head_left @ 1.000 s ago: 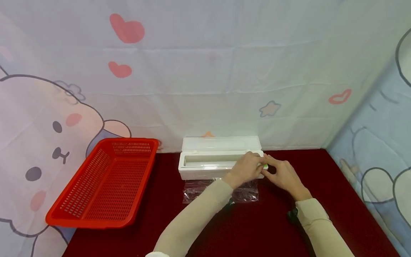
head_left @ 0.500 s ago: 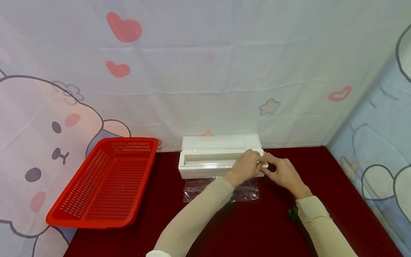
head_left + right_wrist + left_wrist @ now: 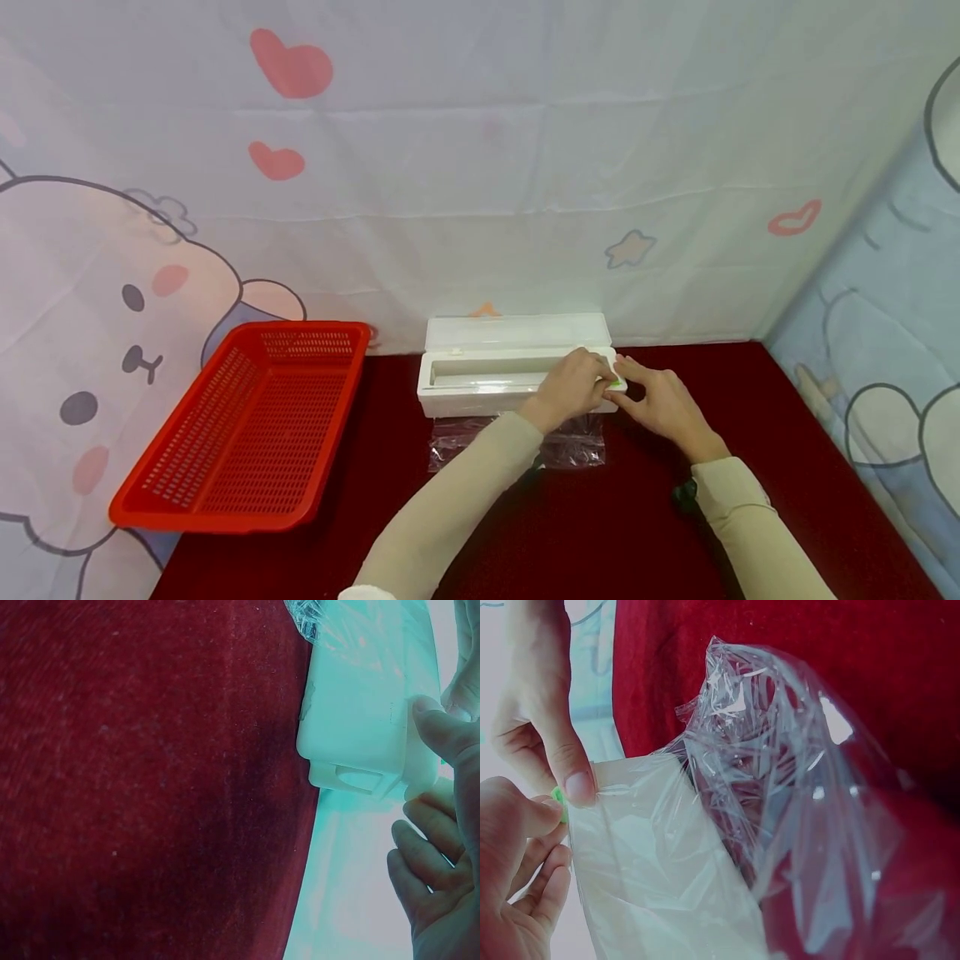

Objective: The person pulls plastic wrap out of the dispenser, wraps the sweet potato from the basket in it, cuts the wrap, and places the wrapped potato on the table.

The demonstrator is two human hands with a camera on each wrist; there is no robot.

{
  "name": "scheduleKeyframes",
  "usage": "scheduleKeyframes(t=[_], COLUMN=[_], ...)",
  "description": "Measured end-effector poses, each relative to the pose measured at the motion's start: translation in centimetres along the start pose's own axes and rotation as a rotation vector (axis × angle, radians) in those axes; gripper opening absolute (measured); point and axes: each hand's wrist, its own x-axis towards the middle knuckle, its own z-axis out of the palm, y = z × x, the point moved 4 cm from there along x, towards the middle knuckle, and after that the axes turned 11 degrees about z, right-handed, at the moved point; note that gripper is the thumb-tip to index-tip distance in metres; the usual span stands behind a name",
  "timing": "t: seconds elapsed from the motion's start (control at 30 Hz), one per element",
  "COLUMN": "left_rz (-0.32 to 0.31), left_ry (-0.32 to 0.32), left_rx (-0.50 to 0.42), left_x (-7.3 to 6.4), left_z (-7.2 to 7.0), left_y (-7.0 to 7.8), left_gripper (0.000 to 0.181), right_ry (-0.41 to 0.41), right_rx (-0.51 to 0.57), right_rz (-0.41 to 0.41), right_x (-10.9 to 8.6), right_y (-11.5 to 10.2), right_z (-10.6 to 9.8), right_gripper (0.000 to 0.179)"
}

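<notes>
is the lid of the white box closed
No, in the head view the lid is folded back behind the white box, leaving its long hollow showing.

Open white box (image 3: 465, 406) with clear film (image 3: 573, 452)

- Green piece (image 3: 559, 797): partly covered by the left hand (image 3: 568, 387); too small to tell its shape.
- White box (image 3: 465, 406), near the tabletop's (image 3: 600, 533) back edge: right end partly hidden behind that hand and the right hand (image 3: 665, 407).
- Clear film (image 3: 573, 452): middle hidden behind the left sleeve (image 3: 453, 504) in the head view.
- Marks (image 3: 392, 713) on the box, right wrist view: too small to read.
- Tabletop's front edge: cut off.
</notes>
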Motion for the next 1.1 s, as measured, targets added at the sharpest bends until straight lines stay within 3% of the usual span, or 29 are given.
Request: scheduleKeyframes(t=[1.1], left_rz=[0.001], left_ry=[0.003], left_rx=[-0.033], left_x=[-1.3], left_z=[-0.4], left_y=[-1.3], left_gripper=[0.018], right_ry=[0.013], right_rx=[-0.031], right_rz=[0.015], right_x=[0.1], right_y=[-0.3], right_z=[0.0], right_gripper=[0.065])
